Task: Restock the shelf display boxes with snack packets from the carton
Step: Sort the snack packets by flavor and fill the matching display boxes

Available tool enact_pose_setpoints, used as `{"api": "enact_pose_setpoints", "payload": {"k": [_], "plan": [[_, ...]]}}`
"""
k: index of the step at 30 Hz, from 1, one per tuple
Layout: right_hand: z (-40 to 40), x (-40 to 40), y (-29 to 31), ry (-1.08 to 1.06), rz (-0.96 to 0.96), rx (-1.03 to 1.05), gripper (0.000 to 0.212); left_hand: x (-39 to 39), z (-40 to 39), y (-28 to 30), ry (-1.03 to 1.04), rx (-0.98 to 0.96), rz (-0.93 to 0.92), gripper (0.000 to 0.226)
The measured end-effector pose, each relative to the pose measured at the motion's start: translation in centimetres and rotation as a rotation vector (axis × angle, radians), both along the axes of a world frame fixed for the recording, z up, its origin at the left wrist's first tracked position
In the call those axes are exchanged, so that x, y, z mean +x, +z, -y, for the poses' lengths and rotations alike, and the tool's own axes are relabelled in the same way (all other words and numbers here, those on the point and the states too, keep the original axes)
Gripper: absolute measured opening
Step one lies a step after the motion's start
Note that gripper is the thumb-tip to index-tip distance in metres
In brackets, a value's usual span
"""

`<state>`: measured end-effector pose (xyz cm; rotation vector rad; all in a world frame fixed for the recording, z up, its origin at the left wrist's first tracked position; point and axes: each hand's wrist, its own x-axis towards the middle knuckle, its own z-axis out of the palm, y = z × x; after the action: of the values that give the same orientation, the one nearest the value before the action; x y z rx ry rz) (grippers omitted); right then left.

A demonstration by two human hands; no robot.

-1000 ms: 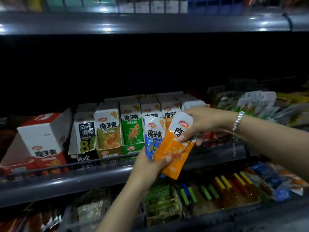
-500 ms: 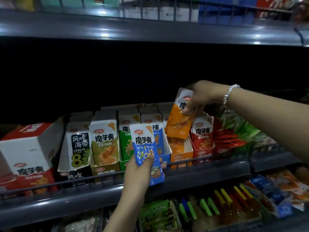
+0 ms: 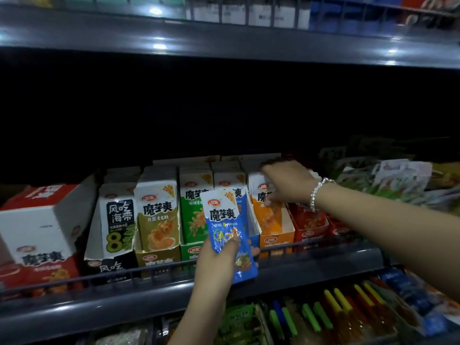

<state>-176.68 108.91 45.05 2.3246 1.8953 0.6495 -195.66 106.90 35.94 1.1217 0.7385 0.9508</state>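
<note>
My left hand (image 3: 215, 263) holds a blue snack packet (image 3: 227, 235) upright in front of the blue display box (image 3: 254, 235) on the middle shelf. My right hand (image 3: 286, 184) reaches over the orange display box (image 3: 276, 241); its fingers press on the orange packet (image 3: 261, 195) standing inside it. Olive (image 3: 156, 258), green (image 3: 190, 252), black (image 3: 109, 266) and red (image 3: 308, 231) display boxes stand in the same row, each filled with matching packets.
A large red and white carton (image 3: 37, 227) sits at the shelf's left end. A wire rail (image 3: 149, 267) runs along the shelf front. Loose snack bags (image 3: 398, 178) pile up on the right. The lower shelf holds colourful tube snacks (image 3: 336, 310).
My right hand carried the orange packet up from my left hand and lowered it into the orange box. My left hand keeps the blue packet.
</note>
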Motion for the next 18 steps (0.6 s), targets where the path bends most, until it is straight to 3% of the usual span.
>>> {"api": "enact_pose_setpoints", "payload": {"k": [5, 10, 12, 15, 18], "plan": [[0.4, 0.0, -0.5, 0.027, 0.088, 0.06, 0.081, 0.0, 0.3, 0.0, -0.008, -0.026, 0.004, 0.018], [0.7, 0.1, -0.4, 0.033, 0.02, 0.111, 0.075, -0.1, 0.5, 0.1, -0.012, -0.035, 0.008, 0.017], [0.9, 0.1, 0.0, 0.071, -0.079, 0.162, 0.065, -0.2, 0.4, 0.0, -0.016, -0.013, -0.005, 0.014], [1.4, -0.9, 0.7, 0.238, -0.416, 0.229, 0.048, -0.4, 0.3, -0.2, 0.007, 0.029, -0.035, 0.008], [1.9, -2.8, 1.9, 0.347, -0.705, 0.026, 0.051, -0.6, 0.5, -0.1, 0.023, 0.099, -0.053, 0.005]]}}
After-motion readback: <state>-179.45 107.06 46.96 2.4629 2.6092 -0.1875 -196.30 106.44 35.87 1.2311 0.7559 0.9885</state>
